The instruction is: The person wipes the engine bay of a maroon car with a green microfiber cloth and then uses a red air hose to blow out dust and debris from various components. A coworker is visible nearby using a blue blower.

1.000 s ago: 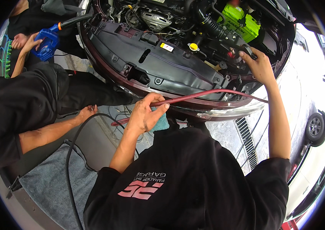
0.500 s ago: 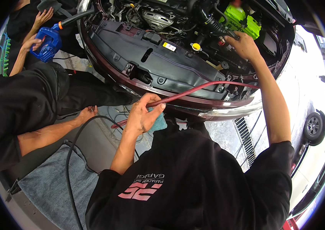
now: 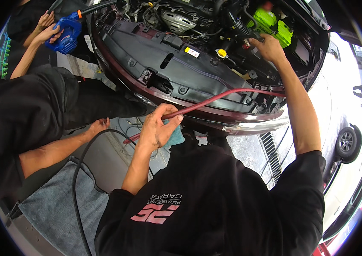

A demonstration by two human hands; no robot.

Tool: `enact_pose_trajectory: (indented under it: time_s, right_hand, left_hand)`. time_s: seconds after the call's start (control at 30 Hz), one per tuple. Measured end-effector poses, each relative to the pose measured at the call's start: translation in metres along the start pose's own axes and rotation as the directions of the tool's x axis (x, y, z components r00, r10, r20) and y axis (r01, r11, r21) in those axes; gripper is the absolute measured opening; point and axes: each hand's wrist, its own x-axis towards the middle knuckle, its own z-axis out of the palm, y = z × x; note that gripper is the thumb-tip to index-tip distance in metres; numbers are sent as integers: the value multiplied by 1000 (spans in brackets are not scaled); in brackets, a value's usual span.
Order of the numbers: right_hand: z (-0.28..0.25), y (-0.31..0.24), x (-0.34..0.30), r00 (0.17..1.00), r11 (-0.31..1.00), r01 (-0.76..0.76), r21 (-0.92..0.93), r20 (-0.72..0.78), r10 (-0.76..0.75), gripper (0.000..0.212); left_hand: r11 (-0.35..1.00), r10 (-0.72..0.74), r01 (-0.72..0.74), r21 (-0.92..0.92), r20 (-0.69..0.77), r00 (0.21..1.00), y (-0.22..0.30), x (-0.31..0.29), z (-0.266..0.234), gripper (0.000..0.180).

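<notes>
My left hand (image 3: pixel 157 128) is closed around a red hose (image 3: pixel 215 99) in front of the car's bumper. A teal cloth (image 3: pixel 175 135) shows beside its palm; whether the fingers hold that too is unclear. The hose runs right across the front edge of the engine bay and passes behind my right forearm. Over the engine bay, my right hand (image 3: pixel 270 49) has its fingers curled around a dark thing whose kind I cannot make out. Bright green parts (image 3: pixel 275 26) lie just beyond it, and a ribbed black duct (image 3: pixel 240 27) is to its left.
A black radiator cover (image 3: pixel 176 68) and a yellow cap (image 3: pixel 221 53) lie at the bay's front. On the left, another person's hands hold a blue blower (image 3: pixel 66 36). Another co-worker's arm (image 3: pixel 57 149) is nearby. A grey towel (image 3: pixel 66 205) and black cable (image 3: pixel 78 170) lie lower left.
The co-worker's blue blower has moved up and to the right. My two hands keep nearly the same place and grip, while the view has shifted slightly.
</notes>
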Motion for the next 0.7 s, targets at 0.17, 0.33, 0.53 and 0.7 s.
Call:
enact_pose_trajectory:
  time_s: [0.17,0.33,0.53,0.7]
  right_hand:
    - [5,2,2,1000,1000,2,-16,-6,-2,72]
    - [6,-3,4,1000,999,-19,-27,20,20,71]
    - [2,3,0,999,1000,-22,12,-24,22,73]
    - [-15,4,-4,1000,1000,-9,-6,17,9,71]
  left_hand:
    - [1000,-15,15,-14,24,1000,0,3,-2,37]
    - [1000,4,-3,-10,25,1000,-3,4,-6,36]
    - [1000,-3,3,-22,34,999,1,7,-7,35]
    - [999,32,-31,-31,42,999,1,13,-4,35]
